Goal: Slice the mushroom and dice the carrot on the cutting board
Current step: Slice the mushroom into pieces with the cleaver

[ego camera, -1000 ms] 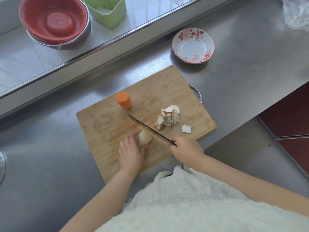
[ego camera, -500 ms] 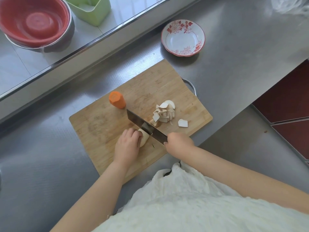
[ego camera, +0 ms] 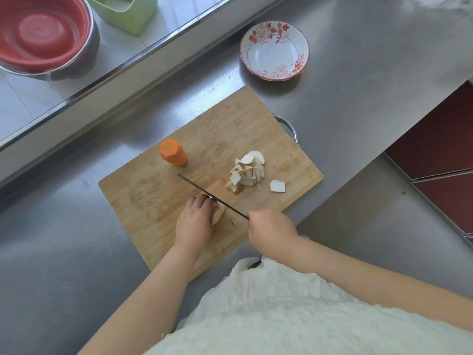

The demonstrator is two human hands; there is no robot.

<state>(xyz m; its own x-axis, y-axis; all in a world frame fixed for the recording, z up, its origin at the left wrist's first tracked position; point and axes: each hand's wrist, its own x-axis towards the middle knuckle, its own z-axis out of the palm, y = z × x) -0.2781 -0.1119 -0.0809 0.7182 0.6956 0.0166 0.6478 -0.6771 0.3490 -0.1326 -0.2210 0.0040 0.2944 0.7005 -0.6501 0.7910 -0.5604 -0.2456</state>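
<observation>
Mushroom (ego camera: 219, 213) lies on the cutting board (ego camera: 153, 190) near its front edge, left hand (ego camera: 195, 221) curled over it, long axis hidden; right hand (ego camera: 271, 228) grips the knife (ego camera: 212, 197), blade edge-up beside sliced pieces (ego camera: 247, 171); carrot (ego camera: 174, 152) stands behind

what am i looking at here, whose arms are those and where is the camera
There is no machine here. A person wears a camera on the head, so it looks down at that person's own two arms and the steel counter.

On the wooden cutting board the left hand holds down the uncut piece of mushroom. The right hand grips a knife, whose blade lies across the mushroom beside the left fingertips.

Cut mushroom slices are piled further right, and a whole carrot chunk stands near the far edge. Off the board sit an empty flowered bowl, a red bowl and a green container.
</observation>
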